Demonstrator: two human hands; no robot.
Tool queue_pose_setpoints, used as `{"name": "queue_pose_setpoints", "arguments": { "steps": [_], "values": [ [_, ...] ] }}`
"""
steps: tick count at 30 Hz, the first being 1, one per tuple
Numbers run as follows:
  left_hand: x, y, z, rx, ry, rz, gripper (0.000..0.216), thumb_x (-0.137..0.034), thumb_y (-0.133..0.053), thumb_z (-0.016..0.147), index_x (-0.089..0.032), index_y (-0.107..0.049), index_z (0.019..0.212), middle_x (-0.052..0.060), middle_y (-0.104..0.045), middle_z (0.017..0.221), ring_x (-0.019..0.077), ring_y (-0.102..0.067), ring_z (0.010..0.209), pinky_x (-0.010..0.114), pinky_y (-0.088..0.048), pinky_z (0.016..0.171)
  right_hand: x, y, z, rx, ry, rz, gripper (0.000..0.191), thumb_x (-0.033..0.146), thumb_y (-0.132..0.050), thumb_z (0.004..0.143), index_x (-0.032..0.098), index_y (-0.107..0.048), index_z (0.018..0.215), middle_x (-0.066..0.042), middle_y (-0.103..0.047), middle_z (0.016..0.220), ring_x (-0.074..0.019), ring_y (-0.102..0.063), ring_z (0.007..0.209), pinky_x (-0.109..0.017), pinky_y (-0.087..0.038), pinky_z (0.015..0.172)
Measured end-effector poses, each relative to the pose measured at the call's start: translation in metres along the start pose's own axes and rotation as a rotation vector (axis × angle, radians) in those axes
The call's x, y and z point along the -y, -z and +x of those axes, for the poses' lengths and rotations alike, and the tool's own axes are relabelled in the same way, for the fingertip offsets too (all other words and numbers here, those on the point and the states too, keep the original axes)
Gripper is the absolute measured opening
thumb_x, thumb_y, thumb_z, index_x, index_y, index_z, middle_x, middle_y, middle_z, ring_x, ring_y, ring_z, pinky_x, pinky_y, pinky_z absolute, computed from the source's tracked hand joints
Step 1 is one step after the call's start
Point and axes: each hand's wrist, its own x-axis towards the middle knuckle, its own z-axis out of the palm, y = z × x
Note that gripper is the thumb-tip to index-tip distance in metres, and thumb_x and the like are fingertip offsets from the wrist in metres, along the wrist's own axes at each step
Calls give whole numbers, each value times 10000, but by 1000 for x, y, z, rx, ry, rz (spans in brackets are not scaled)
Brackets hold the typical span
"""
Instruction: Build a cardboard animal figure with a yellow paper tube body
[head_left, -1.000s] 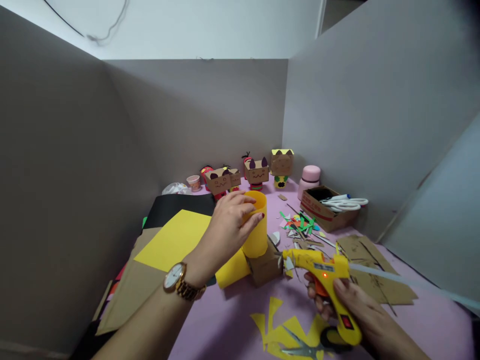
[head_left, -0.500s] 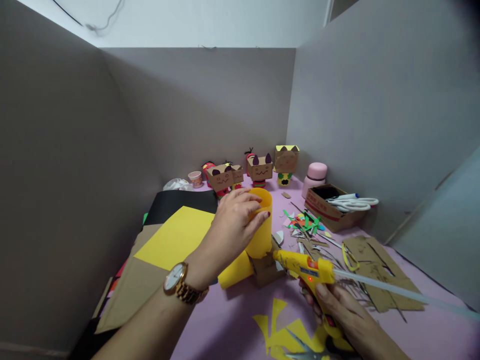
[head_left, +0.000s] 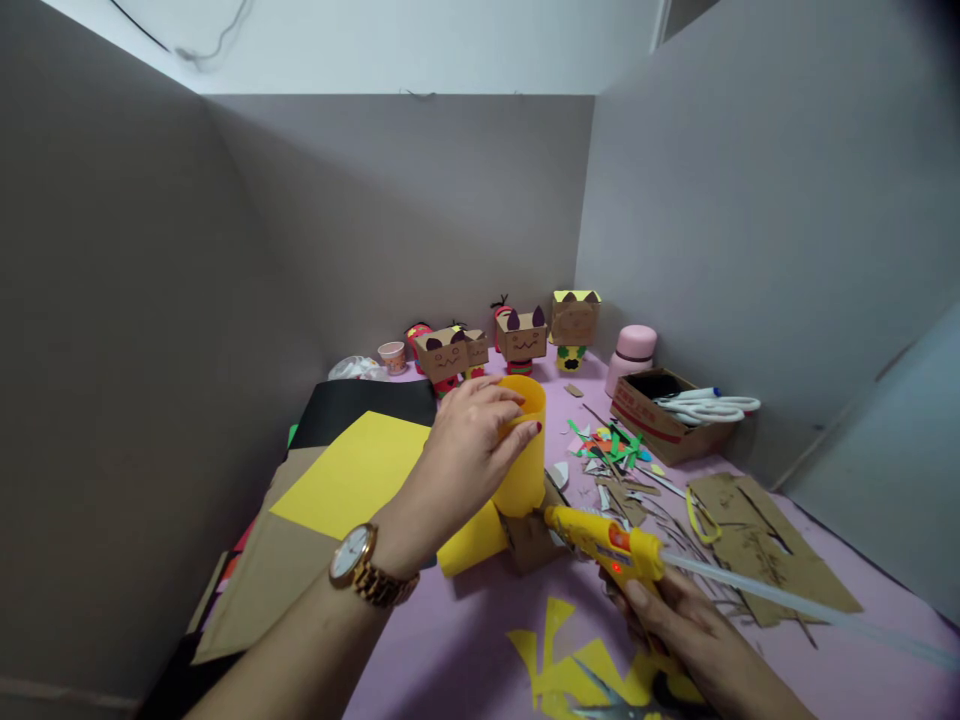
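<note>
My left hand is closed on the rim of an upright yellow paper tube, thumb outside and fingers over its top. The tube's lower end meets a brown cardboard box. In my right hand is a yellow glue gun with its red light lit and a long clear glue stick out of its back. The gun's nozzle is close to the tube's bottom edge; I cannot tell whether it touches. A rolled yellow paper lies left of the box.
Scissors lie on yellow paper scraps at the front. Yellow and black sheets lie left on cardboard. Cat-faced box figures stand behind. Right are paper scraps, a cardboard box with a white cable and a pink bottle.
My right hand has tilted the glue gun slightly and shifted it a little left and down, its nozzle closer to the tube's bottom edge. My left hand and the tube stay put.
</note>
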Motion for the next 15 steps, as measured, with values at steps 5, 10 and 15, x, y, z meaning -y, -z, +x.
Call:
{"name": "queue_pose_setpoints", "arguments": {
  "steps": [5,10,15],
  "values": [
    [-1,1,0,12,13,1,175,-264,-540,883,-176,-673,812,60,-689,1066,257,-492,1172,486,-409,1003,-4,3,3,63,6,73,268,519,-693,716,260,-690,785,25,-604,625,-170,-548,590,-314,-523,713],
    [-1,0,-1,10,22,0,173,-258,-537,885,-167,-683,858,60,-691,1072,259,-491,1173,488,-405,1007,-6,3,2,50,-19,102,256,508,-699,715,273,-699,816,20,-618,640,-180,-562,602,-318,-524,711],
    [-1,0,-1,-11,29,2,186,-251,-535,886,-155,-689,847,65,-701,1055,251,-517,1147,477,-419,993,-6,1,1,16,-18,119,295,532,-703,705,270,-706,841,15,-632,677,-200,-596,696,-319,-520,743]
  ]
}}
